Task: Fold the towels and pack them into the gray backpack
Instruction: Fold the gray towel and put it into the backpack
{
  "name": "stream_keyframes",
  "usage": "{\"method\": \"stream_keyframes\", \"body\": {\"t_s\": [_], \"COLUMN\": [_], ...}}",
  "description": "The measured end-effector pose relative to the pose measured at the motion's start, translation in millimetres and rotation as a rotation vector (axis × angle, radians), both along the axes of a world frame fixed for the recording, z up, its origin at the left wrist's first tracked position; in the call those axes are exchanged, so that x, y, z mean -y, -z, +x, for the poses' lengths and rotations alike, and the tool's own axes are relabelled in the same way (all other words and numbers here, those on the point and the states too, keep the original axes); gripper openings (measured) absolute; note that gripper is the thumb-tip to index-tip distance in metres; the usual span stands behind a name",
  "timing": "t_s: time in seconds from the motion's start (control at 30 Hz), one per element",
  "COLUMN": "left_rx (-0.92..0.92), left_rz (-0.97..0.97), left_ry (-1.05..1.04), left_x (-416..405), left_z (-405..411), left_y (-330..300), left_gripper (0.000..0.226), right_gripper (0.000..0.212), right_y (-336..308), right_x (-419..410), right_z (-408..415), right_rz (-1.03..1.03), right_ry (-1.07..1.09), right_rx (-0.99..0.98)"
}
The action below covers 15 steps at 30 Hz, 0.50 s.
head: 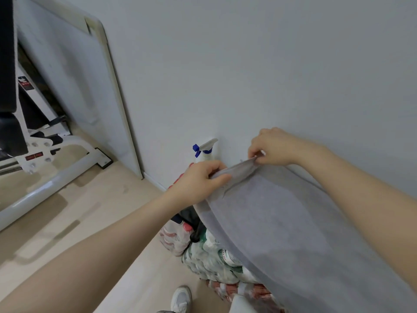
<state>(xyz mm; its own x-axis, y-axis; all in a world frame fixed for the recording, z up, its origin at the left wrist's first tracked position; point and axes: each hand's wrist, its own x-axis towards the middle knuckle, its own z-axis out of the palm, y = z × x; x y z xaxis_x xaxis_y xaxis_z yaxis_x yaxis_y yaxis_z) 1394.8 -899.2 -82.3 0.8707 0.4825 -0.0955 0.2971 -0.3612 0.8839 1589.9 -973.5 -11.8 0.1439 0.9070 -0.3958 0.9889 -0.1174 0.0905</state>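
Where both hands (198, 177) pinch, towel (282, 222) below.

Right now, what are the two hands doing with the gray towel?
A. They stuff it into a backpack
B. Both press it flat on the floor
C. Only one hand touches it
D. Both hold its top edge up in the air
D: the left hand and the right hand each pinch the top edge of the gray towel, which hangs down above the floor.

A plain grey-lilac towel (282, 222) is seen against a pale grey wall (248, 64). A white spray bottle (206, 153) is fitted with a blue nozzle. The floor (101, 211) is coloured light beige, and a white shoe (181, 299) is shown.
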Motion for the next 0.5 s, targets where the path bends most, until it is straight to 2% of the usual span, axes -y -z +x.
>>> {"method": "stream_keyframes", "body": {"t_s": [0.07, 0.13, 0.2, 0.33, 0.43, 0.5], "left_rx": [0.049, 0.141, 0.205, 0.117, 0.124, 0.203], "left_rz": [-0.125, -0.365, -0.563, -0.513, -0.552, -0.593], "left_ry": [0.003, -0.01, -0.003, 0.047, -0.137, -0.276], "left_x": [1, 2, 0, -13, -19, -20], "left_z": [-1, -4, -8, -22, -29, -30], "left_y": [-6, -14, -19, -19, -17, -21], "left_gripper": [0.021, 0.023, 0.014, 0.007, 0.011, 0.014], "right_gripper": [0.016, 0.022, 0.028, 0.022, 0.023, 0.026], "right_y": [-4, -4, 1, 3, 1, -1], "right_x": [16, 31, 41, 24, 1, -11], "right_z": [13, 23, 29, 26, 21, 19], "right_rz": [0.011, 0.042, 0.139, 0.479, 0.702, 0.844], "right_ry": [0.052, 0.095, 0.145, 0.351, 0.469, 0.542], "right_rx": [0.119, 0.312, 0.413, 0.278, 0.101, -0.125]}}
